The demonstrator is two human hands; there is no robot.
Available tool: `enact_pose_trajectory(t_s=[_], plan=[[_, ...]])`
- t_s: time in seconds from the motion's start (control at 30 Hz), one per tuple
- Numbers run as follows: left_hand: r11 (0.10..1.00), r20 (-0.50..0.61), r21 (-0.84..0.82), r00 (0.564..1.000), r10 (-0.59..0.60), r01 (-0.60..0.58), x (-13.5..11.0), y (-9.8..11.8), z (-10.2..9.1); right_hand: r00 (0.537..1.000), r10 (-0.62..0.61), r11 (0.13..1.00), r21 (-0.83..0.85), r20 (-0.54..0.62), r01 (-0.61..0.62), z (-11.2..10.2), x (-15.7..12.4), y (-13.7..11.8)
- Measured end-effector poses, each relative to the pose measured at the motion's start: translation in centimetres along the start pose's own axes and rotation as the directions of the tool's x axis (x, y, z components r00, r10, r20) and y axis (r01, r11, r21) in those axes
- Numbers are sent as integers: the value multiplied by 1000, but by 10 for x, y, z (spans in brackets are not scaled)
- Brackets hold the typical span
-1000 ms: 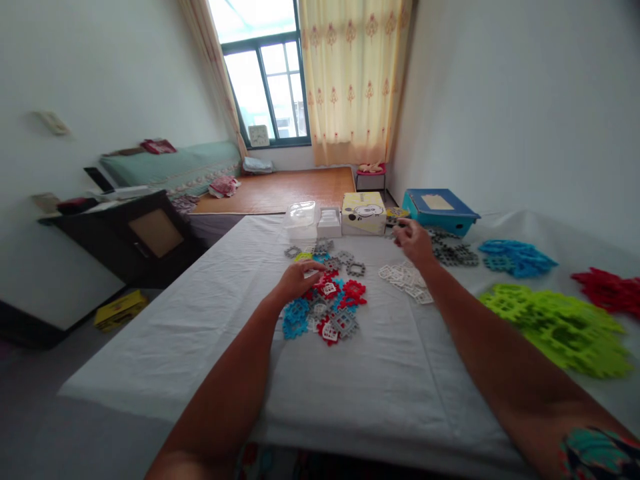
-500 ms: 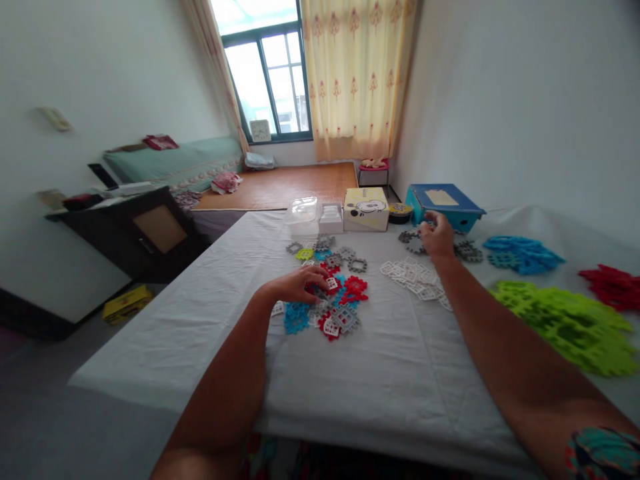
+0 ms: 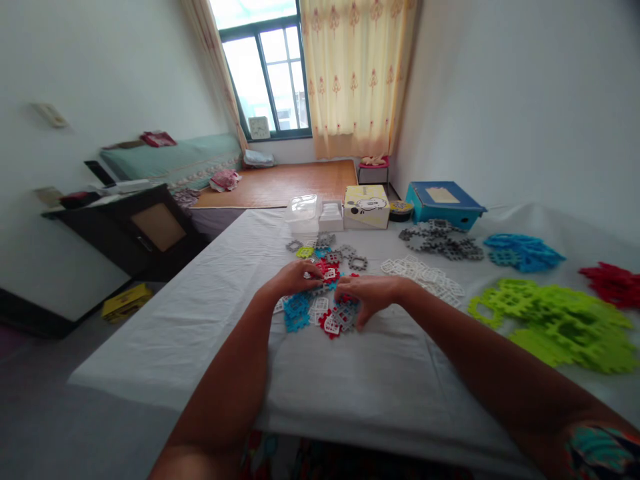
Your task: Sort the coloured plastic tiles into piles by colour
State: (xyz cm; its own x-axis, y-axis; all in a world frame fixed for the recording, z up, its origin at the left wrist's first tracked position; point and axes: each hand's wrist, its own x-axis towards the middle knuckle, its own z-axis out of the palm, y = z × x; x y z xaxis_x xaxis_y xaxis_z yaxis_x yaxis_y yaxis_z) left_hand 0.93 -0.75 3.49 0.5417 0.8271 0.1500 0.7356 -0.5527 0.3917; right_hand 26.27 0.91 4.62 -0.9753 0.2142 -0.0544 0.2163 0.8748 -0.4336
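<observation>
Your left grip (image 3: pixel 296 277) and right grip (image 3: pixel 367 293) curl onto the mixed tiles (image 3: pixel 320 312) in the middle of the worktop (image 3: pixel 380 373); can't tell if either's pinched one. They look light, stiff and snaggy, so pinch one by its outer edge.

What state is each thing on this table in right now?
mixed pile, loose and jumbled
left hand, on the mixed pile, grip unclear
right hand, palm down on the mixed pile
white tiles, sorted, spread flat
green tiles, sorted heap
yellow box, closed
blue box, closed
</observation>
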Motion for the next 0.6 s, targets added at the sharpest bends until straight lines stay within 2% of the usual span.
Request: enact_pose_trajectory(t_s=[0.1, 0.2, 0.27, 0.33, 0.4, 0.47, 0.5, 0.53, 0.6], plan=[[999, 29, 27, 999, -35, 34, 0, 4, -1, 1000, -1, 998, -70, -19, 0, 4, 2, -3], [996, 25, 57, 997, -74, 72, 0, 6, -1, 997, -1, 1000, 3, -75, 2, 2, 1, -2], [994, 5, 55, 996, -94, 93, 0, 5, 0, 991, 30, 993, 119, -128, -14, -3, -1, 2], [993, -24, 24, 993, -114, 115, 0, 3, 1, 980, 75, 950, 311, -182, -15, -8, -4, 11], [992, -49, -42, 992, -118, 116, -1, 1, 1, 953, 176, 829, 559, -248, -8, -14, -9, 26], [987, -72, -124, 991, -115, 105, -1, -1, 0, 873, 366, 633, 774, -322, 21, -19, -16, 44], [982, -79, -159, 990, -114, 100, -1, -1, 0, 805, 477, 538, 841, -354, 51, -22, -22, 55], [978, -83, -186, 990, -116, 99, -1, -1, -1, 714, 585, 468, 879, -384, 89, -26, -28, 66], [972, -75, -213, 990, -121, 102, -1, -1, -3, 495, 749, 415, 894, -440, 167, -32, -41, 87]])
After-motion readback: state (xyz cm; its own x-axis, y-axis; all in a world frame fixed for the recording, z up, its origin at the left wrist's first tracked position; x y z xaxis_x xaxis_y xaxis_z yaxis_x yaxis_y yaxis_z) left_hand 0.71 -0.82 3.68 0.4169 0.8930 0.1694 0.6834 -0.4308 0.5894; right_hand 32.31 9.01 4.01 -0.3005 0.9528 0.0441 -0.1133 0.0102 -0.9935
